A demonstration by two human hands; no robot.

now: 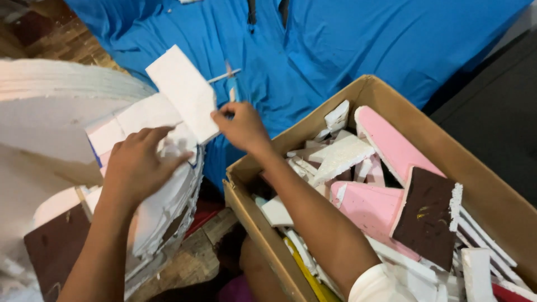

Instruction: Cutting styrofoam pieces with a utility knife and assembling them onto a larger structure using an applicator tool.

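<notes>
Blue cloth (335,45) backs the scene. Nearest right, a brown cardboard box (391,95) holds white, pink and brown foam offcuts. Left hand (137,165) presses flat on stacked white sheets (162,212); right hand (241,126) pinches a white foam piece (182,89) with a blue-handled cutter (231,84).

- The foam stack (67,140) lies at the left, the cardboard box (386,95) at the right.
- Foam offcuts (341,156) lie in the box.
- The left hand (137,168) rests on the stack.
- The right hand (243,127) is between stack and box, touching a foam piece (182,92).
- A cloth (335,39) lies behind both.
</notes>
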